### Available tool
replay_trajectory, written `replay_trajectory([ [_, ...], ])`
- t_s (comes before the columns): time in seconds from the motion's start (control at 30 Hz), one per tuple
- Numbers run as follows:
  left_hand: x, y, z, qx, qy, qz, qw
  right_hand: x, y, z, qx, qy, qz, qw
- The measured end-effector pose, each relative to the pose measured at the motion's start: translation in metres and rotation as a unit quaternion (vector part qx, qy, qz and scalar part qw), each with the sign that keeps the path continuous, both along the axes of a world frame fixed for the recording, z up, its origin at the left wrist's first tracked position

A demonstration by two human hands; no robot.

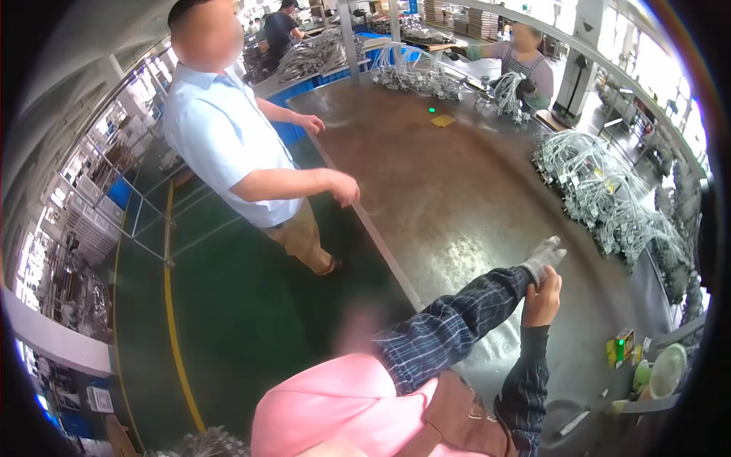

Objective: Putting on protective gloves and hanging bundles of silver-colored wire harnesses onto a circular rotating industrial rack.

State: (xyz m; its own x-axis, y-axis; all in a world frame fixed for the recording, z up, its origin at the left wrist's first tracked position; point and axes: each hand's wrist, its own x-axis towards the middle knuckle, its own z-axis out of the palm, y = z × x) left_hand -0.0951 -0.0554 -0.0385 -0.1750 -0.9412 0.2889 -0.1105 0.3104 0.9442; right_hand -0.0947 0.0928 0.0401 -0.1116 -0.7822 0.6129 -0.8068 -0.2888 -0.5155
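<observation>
My left hand (pixel 546 256) wears a pale grey work glove and reaches out over the metal table, its fingers stretched and slightly apart, with nothing seen in them. My bare right hand (pixel 542 298) closes on the glove at the left wrist, close to the cuff of the plaid sleeve (pixel 457 324). Both hands are above the shiny tabletop (pixel 449 206), apart from the heap of white cables (pixel 601 190) with metal ends along its right side.
A person in a light blue shirt (pixel 228 137) stands at the table's left edge. Another person (pixel 525 68) handles cables (pixel 509 93) across the far end. A yellow card (pixel 442 120) lies far off. Yellow box (pixel 620 346), green-white roll (pixel 666 372) and white-handled tool (pixel 575 423) lie near right.
</observation>
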Motion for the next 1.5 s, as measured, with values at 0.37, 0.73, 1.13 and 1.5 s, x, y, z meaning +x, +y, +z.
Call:
replay_trajectory([
  [0.37, 0.037, 0.027, 0.083, 0.049, -0.45, -0.016, 0.892, -0.014, -0.02, -0.003, -0.009, -0.162, 0.05, 0.985],
  [0.73, 0.039, 0.03, 0.073, 0.006, -0.511, -0.077, 0.856, -0.035, -0.025, -0.03, 0.129, -0.204, 0.086, 0.967],
  [1.13, 0.069, 0.061, 0.087, 0.002, -0.604, -0.199, 0.771, 0.001, -0.026, 0.021, -0.056, 0.111, 0.166, 0.978],
  [1.5, 0.026, -0.029, 0.004, 0.191, 0.036, 0.052, 0.98, 0.003, -0.032, -0.016, -0.047, 0.013, 0.002, 0.999],
])
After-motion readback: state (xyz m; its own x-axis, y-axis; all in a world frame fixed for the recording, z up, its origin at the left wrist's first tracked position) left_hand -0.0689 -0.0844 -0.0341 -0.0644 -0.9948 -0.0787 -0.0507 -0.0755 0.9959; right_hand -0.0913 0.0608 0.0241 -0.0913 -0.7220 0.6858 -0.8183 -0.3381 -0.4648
